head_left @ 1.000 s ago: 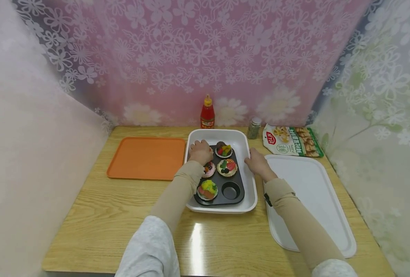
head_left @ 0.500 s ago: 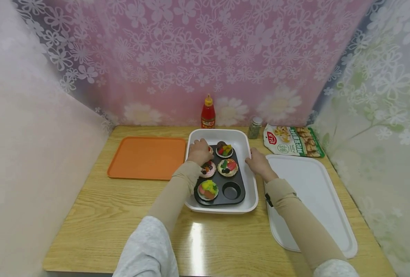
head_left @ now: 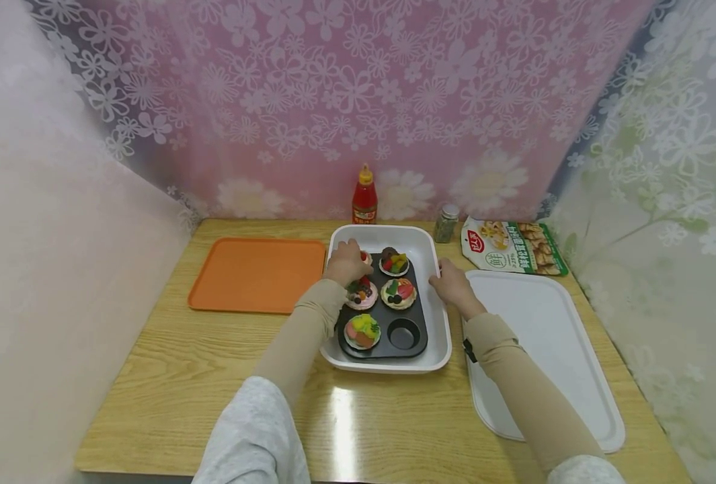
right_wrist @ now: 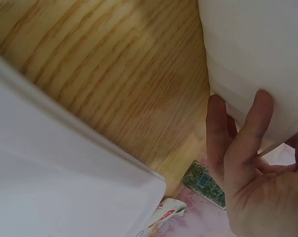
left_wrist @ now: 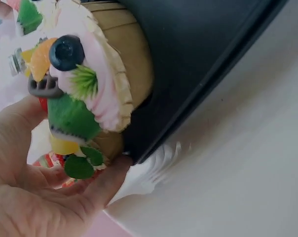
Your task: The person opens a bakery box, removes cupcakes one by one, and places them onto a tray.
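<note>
A black muffin tin (head_left: 377,345) lies in a white rectangular basin (head_left: 436,316), with fruit-topped toy cupcakes in several cups. My left hand (head_left: 345,263) reaches over the basin's left side. Its fingers grip the red-topped cupcake (head_left: 366,258) at the back left, which they mostly cover. In the left wrist view, the fingertips (left_wrist: 117,173) meet near the tin's corner, beside the pink-creamed cupcake (left_wrist: 107,84). At the basin's right rim, my right hand (head_left: 451,286) holds on; in the right wrist view, its fingers (right_wrist: 260,106) press the outer wall.
An orange tray (head_left: 257,275) lies left of the basin, a white tray (head_left: 548,356) right of it. Behind stand a red sauce bottle (head_left: 365,198) and a seasoning jar (head_left: 446,224). A food pouch (head_left: 515,247) lies at the back right of the wooden table (head_left: 170,390).
My left hand shifts slightly left and back, showing more of the pink-creamed cupcake. The tin's front left edge sits slightly further left. My right hand stays on the basin rim.
</note>
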### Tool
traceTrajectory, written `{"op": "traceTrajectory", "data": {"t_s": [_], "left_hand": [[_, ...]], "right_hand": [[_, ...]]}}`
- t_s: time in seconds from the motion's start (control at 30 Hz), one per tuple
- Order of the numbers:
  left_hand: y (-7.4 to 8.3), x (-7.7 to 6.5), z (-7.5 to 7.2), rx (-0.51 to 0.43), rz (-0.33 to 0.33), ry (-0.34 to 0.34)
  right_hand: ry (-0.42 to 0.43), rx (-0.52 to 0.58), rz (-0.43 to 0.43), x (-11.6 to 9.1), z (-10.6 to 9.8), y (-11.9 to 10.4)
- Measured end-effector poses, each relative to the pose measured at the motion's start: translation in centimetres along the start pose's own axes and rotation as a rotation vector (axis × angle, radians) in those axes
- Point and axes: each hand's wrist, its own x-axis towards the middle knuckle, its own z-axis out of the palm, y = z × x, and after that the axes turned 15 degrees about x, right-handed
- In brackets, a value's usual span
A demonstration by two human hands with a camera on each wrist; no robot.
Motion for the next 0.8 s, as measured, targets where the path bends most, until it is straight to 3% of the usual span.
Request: {"op": "traceTrajectory", "data": {"t_s": [0.17,0.4,0.8], "left_hand": [[-0.5,-0.1,-0.4,-0.068,0.04,0.009],[-0.6,-0.7,-1.6,-0.093,0.114,0.102],[-1.3,-0.9,-3.5,-0.199,0.136,0.186]], "right_hand": [[0.0,0.013,0.003,-0.1,0.1,0.0],[0.004,0.021,0.005,-0.1,0.2,0.2],[0.013,0.005,-0.005,-0.1,0.3,0.1]]}}
